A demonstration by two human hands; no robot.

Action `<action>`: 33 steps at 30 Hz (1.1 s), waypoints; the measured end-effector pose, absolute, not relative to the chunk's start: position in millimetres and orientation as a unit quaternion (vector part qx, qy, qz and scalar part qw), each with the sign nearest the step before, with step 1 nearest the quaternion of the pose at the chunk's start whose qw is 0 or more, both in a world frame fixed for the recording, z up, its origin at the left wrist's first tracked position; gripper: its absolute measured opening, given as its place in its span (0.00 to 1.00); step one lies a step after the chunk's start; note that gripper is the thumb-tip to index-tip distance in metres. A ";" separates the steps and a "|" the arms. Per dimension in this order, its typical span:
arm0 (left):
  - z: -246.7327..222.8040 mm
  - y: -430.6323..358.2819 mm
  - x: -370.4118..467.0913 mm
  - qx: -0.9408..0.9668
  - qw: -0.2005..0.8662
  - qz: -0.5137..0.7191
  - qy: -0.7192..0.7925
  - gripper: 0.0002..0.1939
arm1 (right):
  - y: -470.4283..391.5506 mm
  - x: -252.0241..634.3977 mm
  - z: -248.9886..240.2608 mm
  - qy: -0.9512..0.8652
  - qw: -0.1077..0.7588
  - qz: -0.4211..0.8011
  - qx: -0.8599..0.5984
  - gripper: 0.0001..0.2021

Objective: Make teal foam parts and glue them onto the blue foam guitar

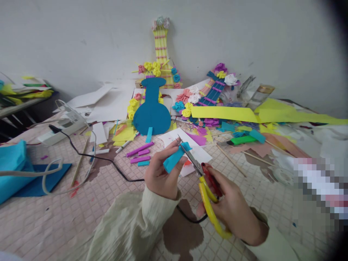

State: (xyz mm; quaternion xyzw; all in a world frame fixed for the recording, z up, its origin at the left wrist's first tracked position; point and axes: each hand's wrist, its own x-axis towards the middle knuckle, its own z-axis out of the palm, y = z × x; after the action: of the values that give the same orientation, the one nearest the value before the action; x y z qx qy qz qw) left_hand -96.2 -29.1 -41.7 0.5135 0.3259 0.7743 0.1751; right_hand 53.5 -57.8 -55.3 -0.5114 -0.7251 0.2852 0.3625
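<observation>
My left hand (pixel 163 173) pinches a small folded piece of light blue crepe paper (pixel 174 158) between thumb and fingers. My right hand (pixel 231 203) grips yellow-handled scissors (pixel 208 206), whose blades lie across the right end of the paper. A red and black object (pixel 212 179) shows beside the scissors in the right hand; I cannot tell what it is. Behind the hands stands a dark blue guitar-shaped cutout (pixel 152 116) with a light blue strip at its lower edge. Short purple strips (pixel 140 149) lie just left of the paper, on the table.
Flower-trimmed paper guitars (pixel 161 43) lean at the wall. A long yellow paper strip (pixel 225 114) stretches rightward. A black cable (pixel 108 161) runs from near the white power strip (pixel 61 130) toward my hands. Wooden sticks (pixel 231 160), a green marker (pixel 241 140) and scraps surround the work.
</observation>
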 end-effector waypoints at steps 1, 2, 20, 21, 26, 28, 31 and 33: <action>-41.8 -28.9 -96.2 0.513 0.175 0.774 0.327 0.15 | -58.0 53.9 -55.3 -0.727 0.363 0.281 -0.511 0.25; -41.8 -28.8 -96.2 0.513 0.175 0.774 0.328 0.15 | -58.2 54.2 -55.3 -0.728 0.364 0.277 -0.511 0.24; -38.1 -31.3 -96.1 0.514 0.153 0.764 0.360 0.16 | -55.6 55.3 -54.1 -0.738 0.364 0.262 -0.503 0.22; -38.3 -31.2 -95.9 0.512 0.153 0.766 0.358 0.16 | -55.3 55.6 -54.5 -0.739 0.362 0.264 -0.502 0.21; -38.0 -31.5 -95.5 0.509 0.150 0.768 0.359 0.15 | -54.9 56.0 -55.1 -0.738 0.364 0.268 -0.501 0.18; -37.8 -31.8 -95.8 0.508 0.151 0.766 0.364 0.16 | -55.5 55.5 -54.4 -0.738 0.366 0.267 -0.501 0.19; -38.6 -31.5 -96.4 0.510 0.154 0.766 0.361 0.16 | -56.1 54.8 -53.6 -0.739 0.365 0.260 -0.503 0.19; -39.2 -31.2 -96.6 0.509 0.155 0.767 0.359 0.16 | -56.0 54.8 -54.0 -0.738 0.365 0.260 -0.505 0.19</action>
State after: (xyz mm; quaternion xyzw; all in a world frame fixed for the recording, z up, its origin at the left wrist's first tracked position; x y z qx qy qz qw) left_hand -96.6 -31.2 -39.2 0.5085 0.3595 0.7670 0.1547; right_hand 54.8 -56.0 -54.0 -0.5052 -0.7377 0.2601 0.3645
